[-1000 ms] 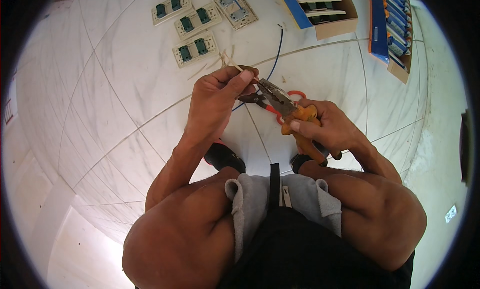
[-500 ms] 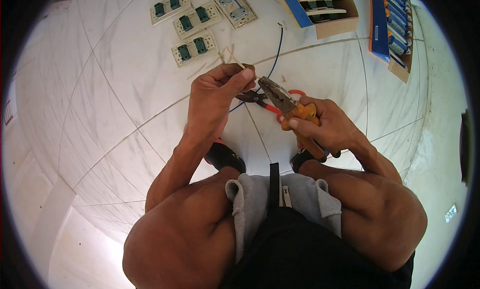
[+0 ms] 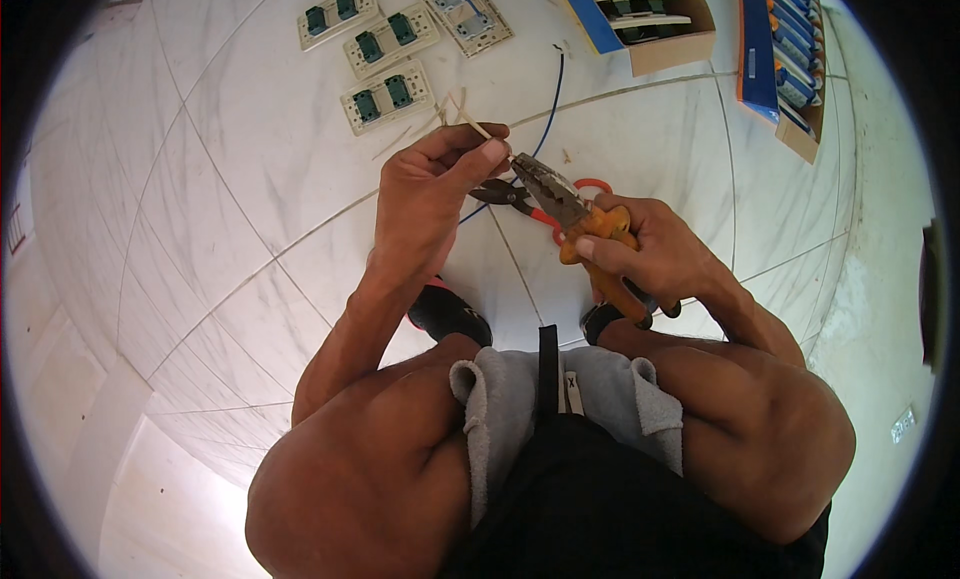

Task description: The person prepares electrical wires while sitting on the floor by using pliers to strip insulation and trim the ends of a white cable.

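Observation:
Between the thumb and fingers of my left hand (image 3: 435,184) is a thin white wire (image 3: 468,117), one end sticking out above the fingers. My right hand (image 3: 655,244) grips combination pliers (image 3: 560,199) with worn orange handles. Their jaw tips meet the short end of the wire just right of my left fingertips. Under the pliers, a second tool with a dark head and red handles (image 3: 541,217) lies on the floor, partly hidden. A blue wire (image 3: 552,109) runs curved on the tiles behind it.
Several cream wall plates, among them one with green modules (image 3: 384,99), lie on the tiled floor (image 3: 270,179) at the far left. Toward the far right stand an open box of plates (image 3: 675,57) and a box of blue-and-white parts (image 3: 795,49). Loose white wire offcuts (image 3: 395,142) lie beside the plates.
The pliers have shifted slightly left, their jaw tips closer to my left fingertips. My left hand keeps its pinch on the white wire.

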Tool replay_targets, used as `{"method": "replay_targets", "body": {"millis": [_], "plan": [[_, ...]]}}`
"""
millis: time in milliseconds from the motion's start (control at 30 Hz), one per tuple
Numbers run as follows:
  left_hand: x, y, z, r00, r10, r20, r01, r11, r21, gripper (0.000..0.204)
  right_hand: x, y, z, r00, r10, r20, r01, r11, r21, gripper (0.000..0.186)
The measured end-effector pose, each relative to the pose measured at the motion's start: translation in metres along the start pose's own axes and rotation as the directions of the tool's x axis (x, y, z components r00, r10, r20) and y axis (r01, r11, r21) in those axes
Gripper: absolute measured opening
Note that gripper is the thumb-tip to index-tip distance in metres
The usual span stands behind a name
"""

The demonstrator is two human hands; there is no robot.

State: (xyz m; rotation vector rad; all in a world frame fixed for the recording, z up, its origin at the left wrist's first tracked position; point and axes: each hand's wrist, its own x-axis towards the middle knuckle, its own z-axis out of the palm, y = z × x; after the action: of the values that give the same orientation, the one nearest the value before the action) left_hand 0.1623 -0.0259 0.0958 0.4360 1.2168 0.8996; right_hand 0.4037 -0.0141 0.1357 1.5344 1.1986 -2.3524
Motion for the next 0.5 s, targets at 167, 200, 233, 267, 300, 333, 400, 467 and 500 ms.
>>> {"method": "replay_targets", "body": {"millis": [167, 200, 233, 267, 300, 333, 400, 467, 500], "plan": [[0.0024, -0.0019, 0.0003, 0.997, 0.064, 0.031, -0.064, 0.998, 0.0, 0.027, 0.0001, 0.002, -0.0013, 1.0, -0.022, 0.018, 0.022, 1.0, 0.016, 0.032], [0.0025, -0.0027, -0.0005, 0.998, 0.047, 0.032, -0.047, 0.999, 0.005, 0.028, 0.001, 0.0027, -0.001, 1.0, -0.021, 0.011, 0.021, 1.0, 0.009, 0.033], [0.0026, -0.0032, -0.0011, 0.999, 0.03, 0.034, -0.03, 0.999, 0.01, 0.029, 0.0012, 0.0026, -0.0012, 1.0, -0.02, 0.004, 0.02, 1.0, -0.009, 0.032], [0.0026, -0.0031, -0.0016, 0.999, 0.013, 0.035, -0.014, 1.0, 0.014, 0.03, 0.0013, 0.0022, -0.0015, 1.0, -0.02, -0.002, 0.019, 0.999, -0.027, 0.032], [0.0028, -0.0027, -0.0026, 0.999, -0.001, 0.04, 0.001, 1.0, 0.011, 0.03, 0.0013, 0.0018, -0.0017, 1.0, -0.019, -0.009, 0.019, 0.999, -0.045, 0.032], [0.0029, -0.0014, -0.0036, 0.999, -0.015, 0.045, 0.015, 1.0, 0.007, 0.03, 0.0008, 0.001, -0.0012, 1.0, -0.016, -0.008, 0.016, 1.0, -0.024, 0.032], [0.0022, 0.0004, -0.0046, 0.998, -0.034, 0.056, 0.036, 0.998, -0.044, 0.03, 0.0015, -0.0004, 0.0014, 1.0, -0.009, 0.001, 0.009, 1.0, 0.02, 0.032], [0.0033, 0.0016, 0.0, 0.996, -0.031, 0.084, 0.043, 0.988, -0.145, 0.029, -0.0003, 0.0028, -0.0019, 1.0, -0.017, 0.014, 0.017, 1.0, 0.008, 0.032], [0.0035, 0.0017, 0.002, 0.997, -0.019, 0.071, 0.027, 0.994, -0.11, 0.028, -0.0012, 0.004, -0.0032, 1.0, -0.021, 0.02, 0.021, 1.0, 0.001, 0.032]]}}
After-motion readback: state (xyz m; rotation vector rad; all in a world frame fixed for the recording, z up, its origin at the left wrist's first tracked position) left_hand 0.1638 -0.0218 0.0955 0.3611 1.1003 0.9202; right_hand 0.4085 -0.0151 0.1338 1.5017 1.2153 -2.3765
